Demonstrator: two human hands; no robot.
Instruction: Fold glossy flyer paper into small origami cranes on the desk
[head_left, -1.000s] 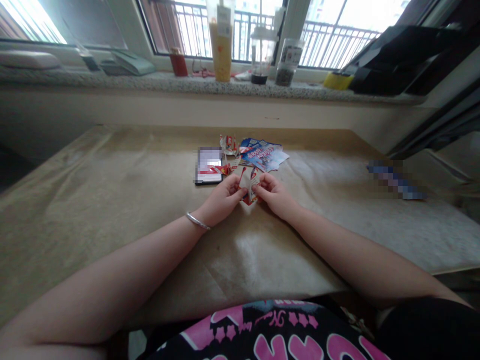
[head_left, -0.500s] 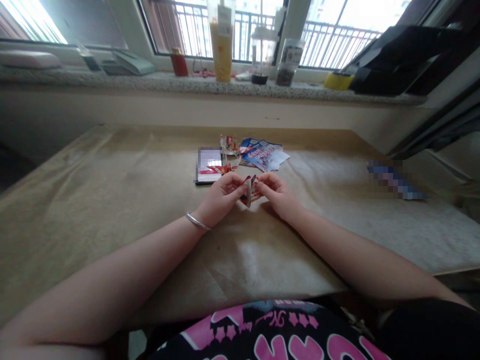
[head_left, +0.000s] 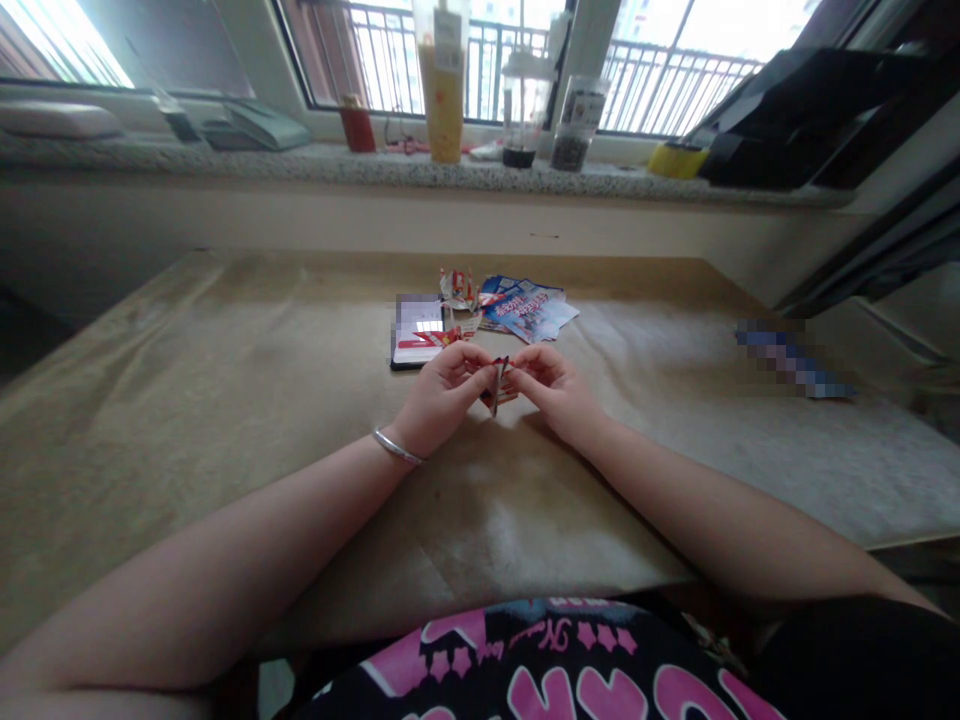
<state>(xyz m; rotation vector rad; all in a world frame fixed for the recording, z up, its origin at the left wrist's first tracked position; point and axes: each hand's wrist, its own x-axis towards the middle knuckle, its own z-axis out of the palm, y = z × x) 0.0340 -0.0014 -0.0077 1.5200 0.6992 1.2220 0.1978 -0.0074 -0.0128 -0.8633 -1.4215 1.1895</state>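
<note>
Between my two hands is a small folded piece of printed paper (head_left: 495,390), red and white with dark edges, held just above the table. My left hand (head_left: 456,385), with a silver bangle at the wrist, pinches its left side between thumb and fingers. On the right side, my right hand (head_left: 553,385) pinches it the same way. Just beyond my left hand lie folded red-and-white paper shapes (head_left: 459,290), one of them a red pointed piece (head_left: 441,338) lying partly over a tablet-like device (head_left: 416,325). The lower folds of the held paper are partly covered by my fingers.
Several blue printed leaflets (head_left: 529,308) lie fanned beyond my hands. A blurred blue flat item (head_left: 795,362) rests at the table's right. The beige-covered table (head_left: 225,400) meets a wall below a stone windowsill (head_left: 300,160) holding a yellow-filled bottle (head_left: 444,100), cups and a black bag (head_left: 795,120).
The folded paper has been pressed narrower, its upper flaps closer together. My hands stay nearly in place, both still holding it.
</note>
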